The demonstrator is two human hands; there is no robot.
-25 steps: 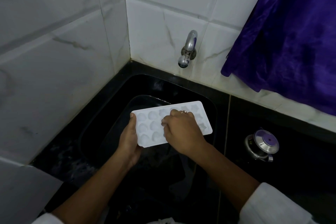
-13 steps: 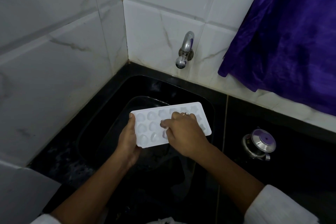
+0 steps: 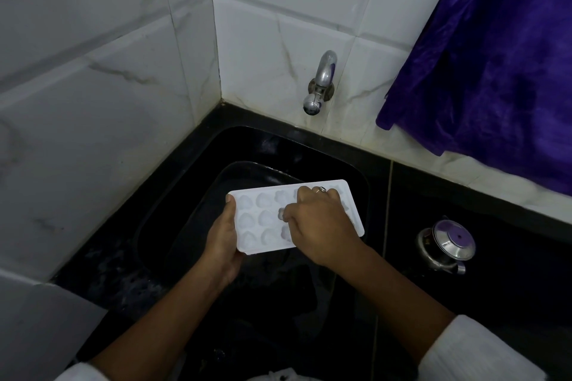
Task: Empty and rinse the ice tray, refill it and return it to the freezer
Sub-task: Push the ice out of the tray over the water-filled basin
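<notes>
A white ice tray (image 3: 263, 219) with shaped cells is held level over the black sink (image 3: 356, 170). My left hand (image 3: 224, 244) grips its left short end, thumb on the top rim and fingers underneath. My right hand (image 3: 318, 226) lies over the tray's right half with its fingers curled. Its fingertips press down into a middle-row cell, and a ring shows on one finger. What lies under the right hand is hidden. The steel tap (image 3: 320, 83) sticks out of the tiled wall above the sink, and no water runs from it.
A black tub (image 3: 192, 219) sits inside the sink under the tray. A steel lidded pot (image 3: 445, 244) stands on the black counter to the right. A purple cloth (image 3: 483, 56) hangs at the upper right. White tiled walls close off the left and back.
My right fingertips have shifted slightly along the tray's middle row. The tray and my left hand stay in the same place over the sink.
</notes>
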